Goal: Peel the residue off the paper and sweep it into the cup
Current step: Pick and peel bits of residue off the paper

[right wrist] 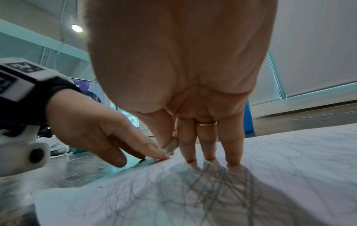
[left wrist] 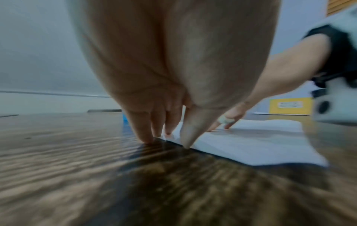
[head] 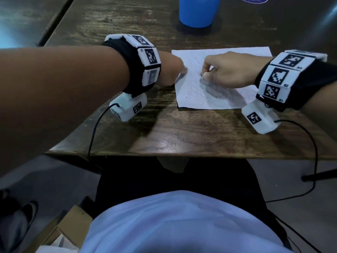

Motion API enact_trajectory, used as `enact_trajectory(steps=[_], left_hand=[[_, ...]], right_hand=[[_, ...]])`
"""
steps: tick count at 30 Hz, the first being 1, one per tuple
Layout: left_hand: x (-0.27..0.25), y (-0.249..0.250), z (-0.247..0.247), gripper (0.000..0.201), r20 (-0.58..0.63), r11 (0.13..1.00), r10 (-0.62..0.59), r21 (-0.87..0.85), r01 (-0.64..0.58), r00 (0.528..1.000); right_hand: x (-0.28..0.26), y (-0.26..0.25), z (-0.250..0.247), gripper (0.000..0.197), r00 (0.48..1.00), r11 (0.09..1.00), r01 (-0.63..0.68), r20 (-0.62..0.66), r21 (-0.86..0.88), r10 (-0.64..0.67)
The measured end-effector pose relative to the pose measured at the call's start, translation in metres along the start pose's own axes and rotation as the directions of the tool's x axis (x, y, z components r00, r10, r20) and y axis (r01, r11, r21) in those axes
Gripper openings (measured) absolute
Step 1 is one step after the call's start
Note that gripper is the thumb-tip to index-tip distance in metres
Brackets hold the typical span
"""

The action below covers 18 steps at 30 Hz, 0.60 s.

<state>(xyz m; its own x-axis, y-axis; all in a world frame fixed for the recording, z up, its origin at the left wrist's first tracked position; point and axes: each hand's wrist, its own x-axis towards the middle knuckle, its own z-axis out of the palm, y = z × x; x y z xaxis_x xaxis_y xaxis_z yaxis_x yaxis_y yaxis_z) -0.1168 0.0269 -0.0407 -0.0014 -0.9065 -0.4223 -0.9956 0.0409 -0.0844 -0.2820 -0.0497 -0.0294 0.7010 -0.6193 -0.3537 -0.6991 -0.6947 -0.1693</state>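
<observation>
paper (head: 218,84) w/ pencil scribbles lies flat on wooden table (head: 164,136), btwn both hands. left hand (head: 171,70): fingers straight, tips pressing paper's left edge. right hand (head: 229,70): thumb + index pinch small grey lump (right wrist: 171,145) just above the sheet's middle; other fingertips (right wrist: 233,162) touch the paper. blue cup (head: 197,10) stands upright at far side, well apart from sheet.
</observation>
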Motion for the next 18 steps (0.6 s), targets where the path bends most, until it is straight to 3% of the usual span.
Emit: enact_trajectory(steps=[2,6,10,12,15,18], left_hand=[[-0.001,0.004,0.003,0.048,0.043,0.999,0.043,0.024,-0.044,0.998],[-0.017,0.006,-0.003,0.042,-0.026,0.985,0.157,-0.071,-0.158,0.987],[-0.023,0.001,-0.011,0.03,-0.185,0.956,0.125,-0.241,-0.168,0.975],[-0.018,0.001,-0.009,0.043,-0.227,0.967,0.119,-0.196,-0.165,0.967],[-0.011,0.002,0.002,0.047,-0.105,0.987,0.143,-0.06,-0.149,0.984],[-0.016,-0.002,0.005,0.047,-0.015,0.975,0.214,-0.055,-0.215,0.977]], right_hand=[[0.0,0.0,0.001,0.017,1.0,1.0,0.006,-0.008,-0.006,-0.006],[0.002,0.001,0.002,0.015,1.0,1.0,0.016,-0.02,-0.01,-0.016],[0.003,0.001,0.0,0.015,0.999,0.999,0.026,-0.027,-0.022,-0.027],[0.002,0.001,0.0,0.015,0.999,0.999,0.02,-0.028,-0.026,-0.021],[0.001,0.003,0.002,0.015,1.0,1.0,0.011,-0.023,-0.015,-0.011],[0.002,0.004,0.003,0.015,1.0,1.0,0.011,-0.028,-0.015,-0.011]])
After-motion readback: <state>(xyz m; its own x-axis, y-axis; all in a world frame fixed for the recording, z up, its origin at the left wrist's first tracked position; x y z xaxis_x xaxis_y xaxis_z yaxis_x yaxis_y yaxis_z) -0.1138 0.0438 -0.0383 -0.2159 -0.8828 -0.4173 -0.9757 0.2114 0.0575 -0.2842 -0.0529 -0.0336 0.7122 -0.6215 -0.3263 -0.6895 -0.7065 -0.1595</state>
